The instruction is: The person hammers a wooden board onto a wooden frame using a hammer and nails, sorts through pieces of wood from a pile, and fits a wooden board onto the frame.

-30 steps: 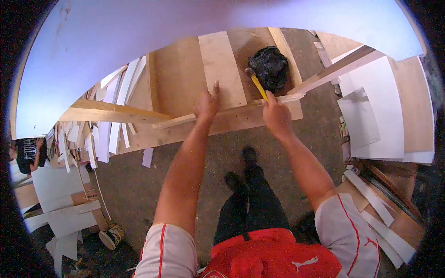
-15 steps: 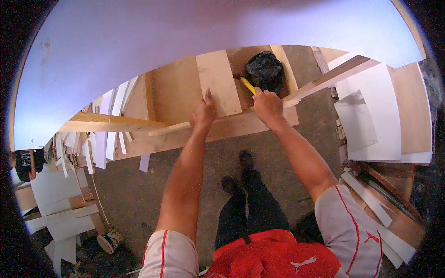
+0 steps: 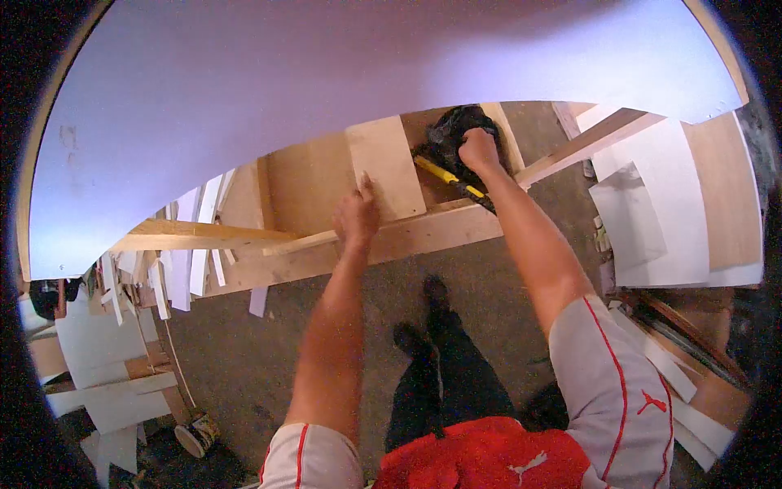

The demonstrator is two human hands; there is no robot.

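Head view shows us the long yellow-and-black hammer (image 3: 437, 169) now laid down at the right hand's (image 3: 479, 151) eight o'clock, this freed hand at the crumpled black plastic bag (image 3: 452, 130), the left hand (image 3: 356, 218) at the pale rectangular wooden board (image 3: 389, 163), and we cannot tell how either hand's fingers close.

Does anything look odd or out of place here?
Mostly the pale strips at left: they lie jumbled at clashing angles, unlike a neat stack. The large panel also has a faint smudge toward its left edge, marring a mostly plain face.
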